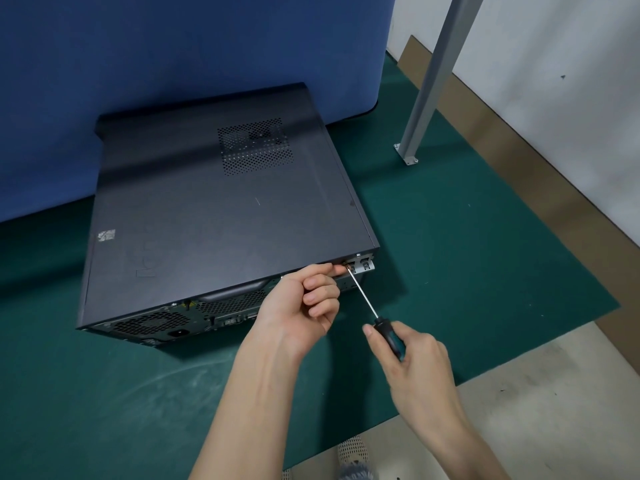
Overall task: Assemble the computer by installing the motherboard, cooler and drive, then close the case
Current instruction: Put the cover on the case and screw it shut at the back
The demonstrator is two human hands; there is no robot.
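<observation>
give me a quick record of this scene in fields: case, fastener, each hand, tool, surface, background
case: black computer case lying flat, side panel on, rear face toward the person
fastener: screw at the rear upper edge, near the right corner
left: left hand pinches the screw with its fingertips
right: right hand grips the tool's handle
tool: screwdriver, tip at the screw
surface: green mat
background: blue partition, metal post

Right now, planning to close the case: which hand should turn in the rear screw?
Right. The right hand grips the screwdriver, tip at the screw; the left hand only steadies that screw on the computer case.
</observation>
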